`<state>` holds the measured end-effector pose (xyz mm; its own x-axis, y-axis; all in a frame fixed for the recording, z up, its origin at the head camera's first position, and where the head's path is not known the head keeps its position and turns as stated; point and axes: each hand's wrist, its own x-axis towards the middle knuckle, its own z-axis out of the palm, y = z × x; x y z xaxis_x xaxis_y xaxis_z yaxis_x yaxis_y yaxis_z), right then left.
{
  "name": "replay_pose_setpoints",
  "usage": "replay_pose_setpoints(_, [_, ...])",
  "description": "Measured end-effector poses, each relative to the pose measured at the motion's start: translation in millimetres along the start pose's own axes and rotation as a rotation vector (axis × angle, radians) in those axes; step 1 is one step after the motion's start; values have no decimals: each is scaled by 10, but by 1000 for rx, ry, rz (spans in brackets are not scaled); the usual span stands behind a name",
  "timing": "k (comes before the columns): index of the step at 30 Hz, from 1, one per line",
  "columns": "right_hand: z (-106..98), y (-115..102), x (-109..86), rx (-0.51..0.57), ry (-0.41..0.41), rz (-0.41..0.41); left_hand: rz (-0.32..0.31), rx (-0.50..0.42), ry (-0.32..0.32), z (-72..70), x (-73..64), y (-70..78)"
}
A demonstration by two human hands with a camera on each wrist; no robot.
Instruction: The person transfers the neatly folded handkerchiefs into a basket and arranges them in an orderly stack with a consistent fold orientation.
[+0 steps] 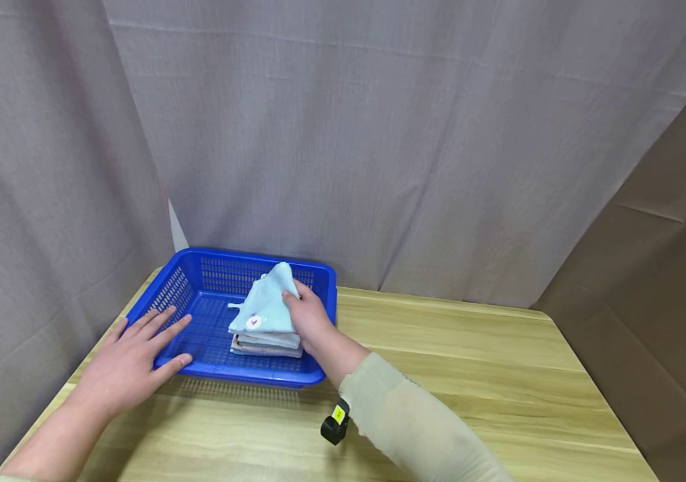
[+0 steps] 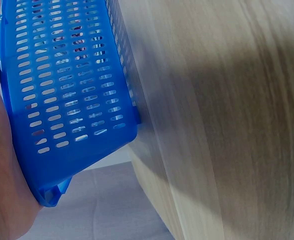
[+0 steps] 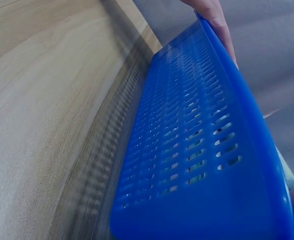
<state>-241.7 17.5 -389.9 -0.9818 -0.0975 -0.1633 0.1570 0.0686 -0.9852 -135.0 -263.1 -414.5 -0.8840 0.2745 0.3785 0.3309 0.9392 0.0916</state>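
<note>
A blue plastic basket (image 1: 246, 371) with slotted walls sits on the wooden table. Inside, toward its right end, lies a small stack of folded cloths (image 1: 267, 349) in pale tones. On top of it is a light blue folded towel (image 1: 270, 301) with a round white patch and a small hanging loop. My right hand (image 1: 309, 314) pinches this towel at its right edge, the thumb on top; its upper corner is raised. My left hand (image 1: 128, 365) rests on the basket's front left corner, fingers spread over the rim. In the left wrist view, the basket's wall (image 2: 67, 100) hides most of its contents.
The wooden table (image 1: 469, 375) extends to the right of the basket and in front of it. Grey curtain (image 1: 379, 134) hangs close behind the basket and along the left side. Brown cloth (image 1: 656, 268) covers the right side. A black wrist device (image 1: 334, 425) hangs below my right sleeve.
</note>
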Motion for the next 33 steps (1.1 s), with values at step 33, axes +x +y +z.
replay_pose_setpoints(33, [60, -31, -94, -315, 96, -36, -9, -24, 7, -20, -14, 1])
